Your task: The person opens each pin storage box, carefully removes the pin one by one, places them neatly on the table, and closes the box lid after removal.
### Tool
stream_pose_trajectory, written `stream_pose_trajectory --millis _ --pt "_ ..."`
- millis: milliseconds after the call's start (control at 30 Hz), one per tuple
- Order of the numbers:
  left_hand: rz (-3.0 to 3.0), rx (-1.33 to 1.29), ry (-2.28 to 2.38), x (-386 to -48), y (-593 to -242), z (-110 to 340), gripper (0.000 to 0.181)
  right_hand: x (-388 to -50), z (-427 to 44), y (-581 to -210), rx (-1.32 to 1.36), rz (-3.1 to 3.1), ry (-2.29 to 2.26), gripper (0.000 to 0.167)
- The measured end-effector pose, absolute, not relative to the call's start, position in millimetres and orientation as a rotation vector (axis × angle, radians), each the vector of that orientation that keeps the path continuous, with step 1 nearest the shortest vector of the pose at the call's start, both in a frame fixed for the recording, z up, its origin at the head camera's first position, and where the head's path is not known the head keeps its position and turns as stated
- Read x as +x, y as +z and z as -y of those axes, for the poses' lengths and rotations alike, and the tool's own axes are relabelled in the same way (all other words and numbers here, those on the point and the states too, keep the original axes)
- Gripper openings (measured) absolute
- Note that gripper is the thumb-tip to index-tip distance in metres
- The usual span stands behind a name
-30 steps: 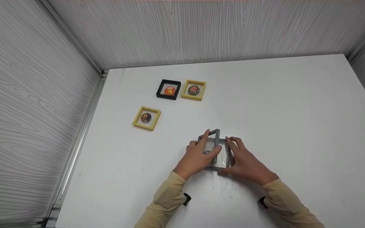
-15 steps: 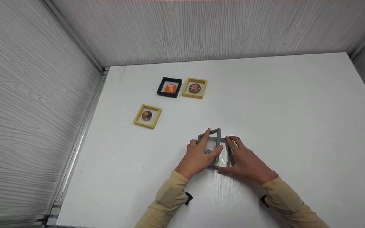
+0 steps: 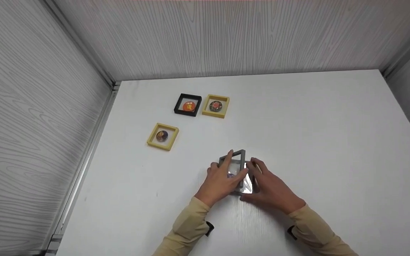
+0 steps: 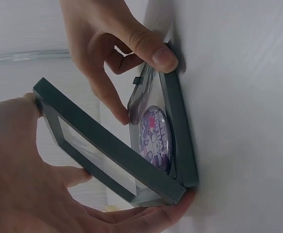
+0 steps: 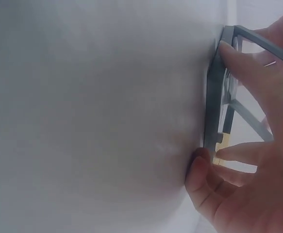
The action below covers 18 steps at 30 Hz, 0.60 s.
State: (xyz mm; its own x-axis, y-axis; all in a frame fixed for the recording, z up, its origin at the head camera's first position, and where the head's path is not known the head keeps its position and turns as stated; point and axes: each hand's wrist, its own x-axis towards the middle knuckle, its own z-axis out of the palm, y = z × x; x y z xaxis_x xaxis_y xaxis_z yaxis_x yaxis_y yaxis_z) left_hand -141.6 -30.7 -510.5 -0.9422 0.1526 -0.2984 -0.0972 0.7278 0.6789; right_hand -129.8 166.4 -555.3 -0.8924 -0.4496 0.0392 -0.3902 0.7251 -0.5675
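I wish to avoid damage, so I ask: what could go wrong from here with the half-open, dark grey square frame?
The right hand grips the lower half of this dark grey square frame, so its thumb might be pinched if the left hand lowers the raised half.

The round, glossy purple badge lies inside; it could perhaps slide crooked if the frame is jolted.

- Head: high, near side, facing far and down.
- Both wrist views: low, close, rolled sideways, facing far, sharing the gray display frame [image 4: 180, 126].
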Motion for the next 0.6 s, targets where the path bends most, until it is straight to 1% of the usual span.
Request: stream_pose_trajectory --millis 100,200,233,333,500,600 --pt "-2.610 0.041 1.047 -142 -510 31 0.091 -129 -161 -556 -0.734 -2.896 -0.883 0.087" --pt "-2.623 0.049 1.051 -144 -509 31 0.092 -132 -155 -557 -0.815 -2.989 -0.897 0.070" --pt "-2.626 0.051 1.056 -144 -509 31 0.091 -134 -153 -557 -0.846 -3.016 -0.912 0.068" --pt "-2.629 0.053 1.068 -147 -508 30 0.090 -139 -148 -559 -0.916 -3.040 -0.958 0.064" --pt "-2.618 0.065 1.087 -146 -508 30 0.091 -141 -139 -563 -0.958 -2.974 -0.980 0.071" --pt "-2.613 0.081 1.092 -143 -511 30 0.090 -137 -135 -566 -0.956 -2.931 -0.948 0.067"
